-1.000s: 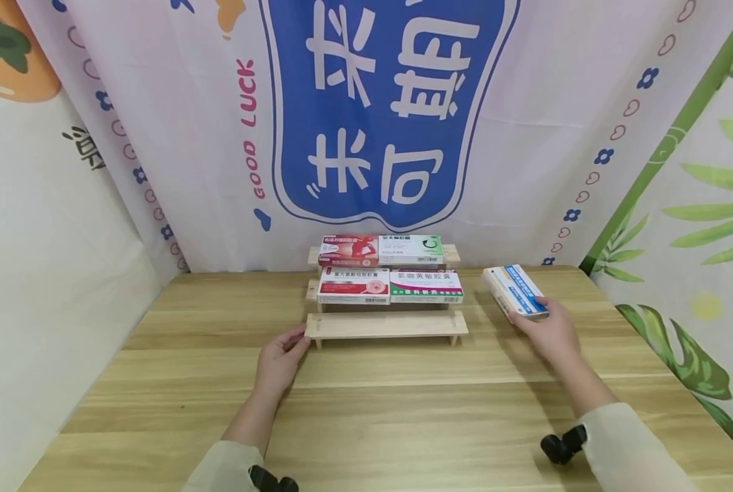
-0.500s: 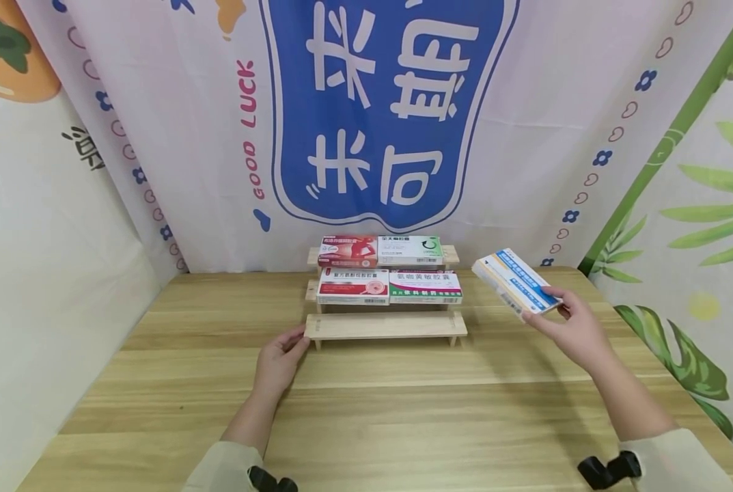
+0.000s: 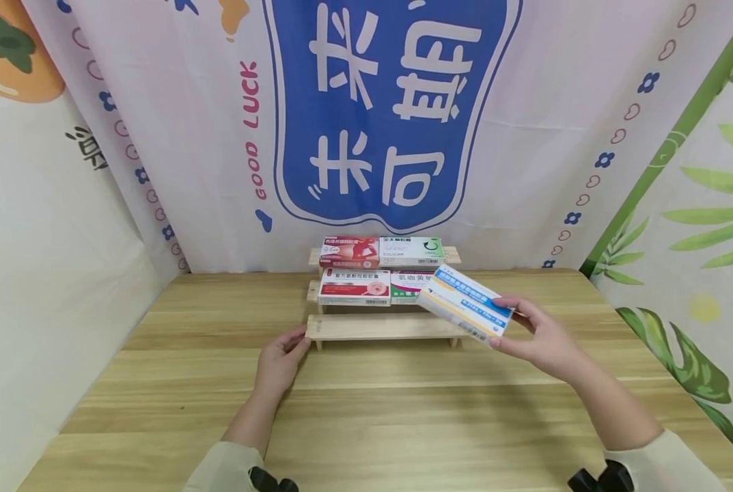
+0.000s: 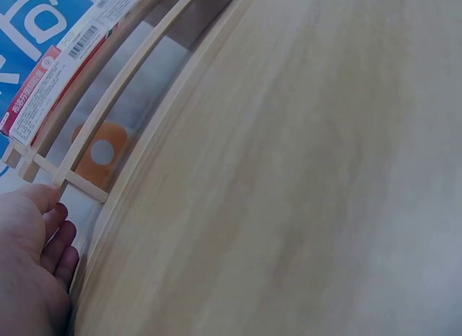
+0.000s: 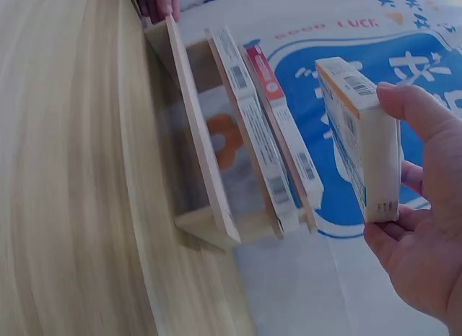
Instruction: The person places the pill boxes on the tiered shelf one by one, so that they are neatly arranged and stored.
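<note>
In the head view my right hand (image 3: pixel 541 342) pinches a white medicine box (image 3: pixel 467 304) with blue and orange stripes by its right end. The box is tilted and overlaps the right part of a stepped wooden display rack (image 3: pixel 381 328). Thumb and fingers show on opposite sides of the box in the right wrist view. My left hand (image 3: pixel 282 359) holds the left end of the rack's lowest step. On the middle step lie a red-and-white box (image 3: pixel 354 285) and a box with magenta and green bands (image 3: pixel 406 287), the latter partly hidden by the held box.
The top step bears a red box (image 3: pixel 349 251) and a white-and-green box (image 3: pixel 411 251). The rack stands on a wood-grain table (image 3: pixel 366 424), near its back edge. A printed cloth (image 3: pixel 526 171) hangs right behind it, with more cloth at both sides.
My right hand has picked the blue-and-white medicine box up off the table, right of the rack, and carried it left to the rack's right part. The left hand has stayed in place.
</note>
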The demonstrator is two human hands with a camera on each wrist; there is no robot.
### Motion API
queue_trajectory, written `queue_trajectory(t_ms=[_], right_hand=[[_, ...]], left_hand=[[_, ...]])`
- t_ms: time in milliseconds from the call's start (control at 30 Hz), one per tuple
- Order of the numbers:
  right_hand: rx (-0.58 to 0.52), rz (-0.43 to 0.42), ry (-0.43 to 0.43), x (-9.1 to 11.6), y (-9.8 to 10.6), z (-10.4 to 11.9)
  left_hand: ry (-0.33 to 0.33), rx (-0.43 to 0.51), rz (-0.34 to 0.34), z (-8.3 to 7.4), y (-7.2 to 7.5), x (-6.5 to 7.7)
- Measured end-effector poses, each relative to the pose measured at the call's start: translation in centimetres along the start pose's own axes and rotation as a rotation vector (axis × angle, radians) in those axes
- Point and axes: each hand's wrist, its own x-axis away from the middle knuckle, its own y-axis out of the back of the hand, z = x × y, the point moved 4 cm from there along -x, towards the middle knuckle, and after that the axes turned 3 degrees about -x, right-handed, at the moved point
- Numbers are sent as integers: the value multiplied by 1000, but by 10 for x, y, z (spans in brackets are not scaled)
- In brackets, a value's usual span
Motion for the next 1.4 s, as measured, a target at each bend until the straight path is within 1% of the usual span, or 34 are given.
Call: queue_trajectory(t_ms=[133, 267, 367, 467, 833, 1000, 1267, 1400], right_hand=[[-13, 54, 41, -6, -19, 3], [-50, 112, 82, -12, -38, 2], [-58, 149, 79, -16, -53, 0], [-27, 170, 73, -20, -65, 0], [65, 196, 123, -35, -104, -2], [78, 194, 105, -46, -117, -4], [85, 190, 66, -59, -132, -7], [110, 188, 82, -64, -135, -4]], left_hand=[[-9, 0, -4, 0, 0, 0], [-4, 0, -1, 0, 0, 0], [5, -3, 5, 0, 0, 0], [8, -6, 5, 0, 0, 1], [11, 0, 1, 1, -1, 1], [3, -1, -5, 1, 0, 1], [3, -7, -13, 1, 0, 1], [-7, -9, -23, 1, 0, 1]])
